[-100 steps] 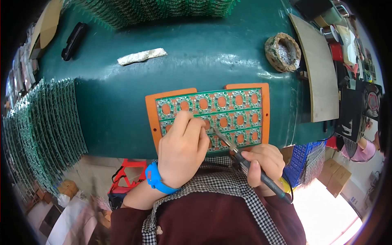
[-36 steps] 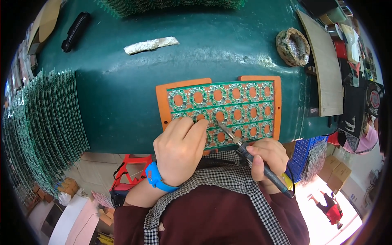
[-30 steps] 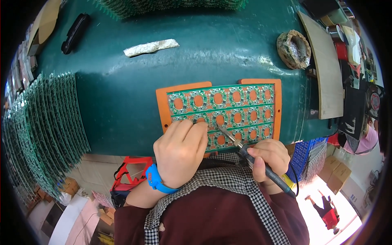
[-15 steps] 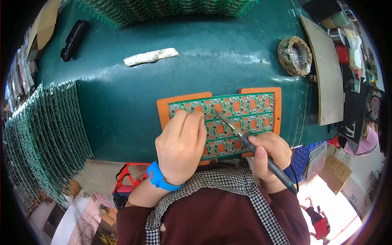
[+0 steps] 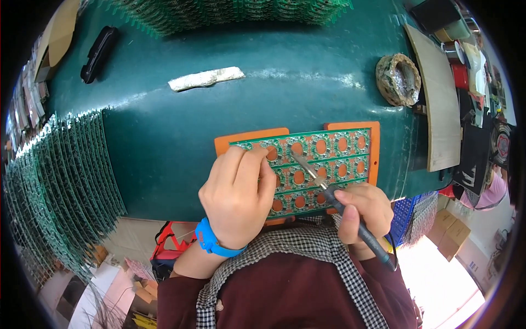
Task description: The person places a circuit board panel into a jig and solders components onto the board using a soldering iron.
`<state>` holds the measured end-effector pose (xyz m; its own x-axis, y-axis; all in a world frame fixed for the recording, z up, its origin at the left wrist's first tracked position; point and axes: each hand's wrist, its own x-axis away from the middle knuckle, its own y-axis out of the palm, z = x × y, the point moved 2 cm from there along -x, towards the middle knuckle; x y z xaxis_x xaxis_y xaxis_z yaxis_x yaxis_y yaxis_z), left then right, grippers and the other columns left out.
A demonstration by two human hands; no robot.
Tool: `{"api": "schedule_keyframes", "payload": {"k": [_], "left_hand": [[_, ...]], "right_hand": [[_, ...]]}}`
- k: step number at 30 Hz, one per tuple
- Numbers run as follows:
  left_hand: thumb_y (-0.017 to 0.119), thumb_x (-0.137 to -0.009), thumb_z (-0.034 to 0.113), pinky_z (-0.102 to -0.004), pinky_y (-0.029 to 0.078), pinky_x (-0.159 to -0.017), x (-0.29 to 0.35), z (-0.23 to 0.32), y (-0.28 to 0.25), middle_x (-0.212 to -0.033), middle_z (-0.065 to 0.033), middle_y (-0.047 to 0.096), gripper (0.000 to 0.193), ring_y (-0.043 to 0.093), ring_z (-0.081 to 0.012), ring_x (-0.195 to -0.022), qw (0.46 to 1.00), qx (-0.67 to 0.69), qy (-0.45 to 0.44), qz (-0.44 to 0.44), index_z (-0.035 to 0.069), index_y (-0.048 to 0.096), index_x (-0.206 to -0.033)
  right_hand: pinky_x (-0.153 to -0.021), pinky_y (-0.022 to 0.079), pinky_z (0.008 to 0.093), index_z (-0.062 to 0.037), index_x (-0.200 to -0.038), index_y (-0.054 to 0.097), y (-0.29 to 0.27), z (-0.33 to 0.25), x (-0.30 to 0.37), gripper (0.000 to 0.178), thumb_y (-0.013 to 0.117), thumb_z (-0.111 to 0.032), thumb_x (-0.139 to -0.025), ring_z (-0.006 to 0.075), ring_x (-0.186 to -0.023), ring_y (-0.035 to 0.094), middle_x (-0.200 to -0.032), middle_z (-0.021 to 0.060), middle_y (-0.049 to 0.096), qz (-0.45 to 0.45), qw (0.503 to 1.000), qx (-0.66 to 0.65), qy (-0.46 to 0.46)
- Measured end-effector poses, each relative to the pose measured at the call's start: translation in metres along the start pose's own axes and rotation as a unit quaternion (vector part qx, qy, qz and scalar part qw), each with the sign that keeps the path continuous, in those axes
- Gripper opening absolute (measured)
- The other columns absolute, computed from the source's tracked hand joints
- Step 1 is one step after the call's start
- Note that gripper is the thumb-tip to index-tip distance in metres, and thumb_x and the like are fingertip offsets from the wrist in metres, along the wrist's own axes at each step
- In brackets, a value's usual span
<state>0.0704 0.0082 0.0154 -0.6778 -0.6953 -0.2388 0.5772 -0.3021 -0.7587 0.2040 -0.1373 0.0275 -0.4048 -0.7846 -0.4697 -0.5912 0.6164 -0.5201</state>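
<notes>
A green circuit board panel with rows of round cut-outs lies in an orange frame on the table in front of me. My right hand grips the dark handle of a soldering iron. Its metal tip slants left onto the panel's far row, by a round cut-out. Over the panel's left part bends my left hand, a blue wristband at its wrist. Those fingers are closed, with the tips close to the far row. What they pinch, if anything, is hidden.
Stacked green circuit boards stand at the left and far side. A whitish strip and a black handset-shaped object lie on the table. At right are a rough stone-like bowl and a wooden board.
My left hand has shifted slightly left over the panel. The iron's tip stays by the same cut-out while its handle has tilted a little. A person at the lower right is no longer seen.
</notes>
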Motion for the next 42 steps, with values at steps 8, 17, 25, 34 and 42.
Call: {"api": "schedule_keyframes", "payload": {"k": [8, 17, 25, 34, 42], "left_hand": [[0.067, -0.07, -0.002, -0.0347, 0.048, -0.053, 0.001, -0.004, 0.008, -0.078, -0.0071, 0.055, 0.019, 0.059, -0.0246, -0.066, 0.999, 0.032, -0.009, -0.031, 0.004, 0.062, -0.088], [0.067, -0.073, -0.003, -0.0344, 0.049, -0.056, 0.015, -0.004, -0.003, -0.079, -0.0083, 0.056, 0.017, 0.06, -0.0259, -0.068, 0.994, 0.084, -0.03, -0.056, 0.003, 0.061, -0.087], [0.068, -0.073, -0.003, -0.0343, 0.05, -0.056, 0.026, -0.003, -0.007, -0.08, -0.0083, 0.056, 0.017, 0.061, -0.0254, -0.068, 0.996, 0.08, -0.01, -0.047, 0.003, 0.062, -0.088], [0.067, -0.074, -0.001, -0.0351, 0.049, -0.054, 0.034, 0.0, -0.005, -0.08, -0.0079, 0.056, 0.017, 0.06, -0.025, -0.066, 0.994, 0.088, -0.02, -0.064, 0.003, 0.062, -0.09], [0.063, -0.077, -0.007, -0.0339, 0.046, -0.056, 0.031, 0.005, -0.009, -0.077, -0.0098, 0.055, 0.015, 0.057, -0.0252, -0.064, 0.995, 0.072, 0.007, -0.071, 0.0, 0.063, -0.091]], "right_hand": [[-0.043, 0.047, 0.0271, 0.0022, -0.084, 0.066, 0.015, -0.002, -0.005, 0.012, 0.063, -0.002, -0.073, 0.0188, -0.05, 0.061, -0.066, 0.0086, 0.063, -0.017, 1.0, 0.01, -0.012], [-0.047, 0.049, 0.0309, 0.0026, -0.079, 0.064, 0.002, 0.001, 0.008, 0.009, 0.057, -0.003, -0.076, 0.0227, -0.05, 0.061, -0.064, 0.0094, 0.063, 0.029, 0.999, 0.011, 0.02], [-0.048, 0.049, 0.0301, 0.0022, -0.08, 0.064, 0.002, -0.003, 0.009, 0.01, 0.058, -0.003, -0.074, 0.0226, -0.051, 0.061, -0.062, 0.009, 0.062, 0.006, 0.999, 0.034, 0.002], [-0.049, 0.048, 0.0295, 0.0006, -0.08, 0.065, 0.003, -0.016, 0.023, 0.01, 0.06, -0.004, -0.073, 0.0202, -0.053, 0.061, -0.064, 0.0073, 0.062, -0.018, 0.999, 0.01, -0.038], [-0.048, 0.047, 0.0297, 0.0009, -0.079, 0.065, 0.008, -0.017, 0.025, 0.01, 0.059, -0.004, -0.073, 0.0199, -0.052, 0.06, -0.063, 0.007, 0.061, -0.028, 0.999, 0.01, -0.025]]}}
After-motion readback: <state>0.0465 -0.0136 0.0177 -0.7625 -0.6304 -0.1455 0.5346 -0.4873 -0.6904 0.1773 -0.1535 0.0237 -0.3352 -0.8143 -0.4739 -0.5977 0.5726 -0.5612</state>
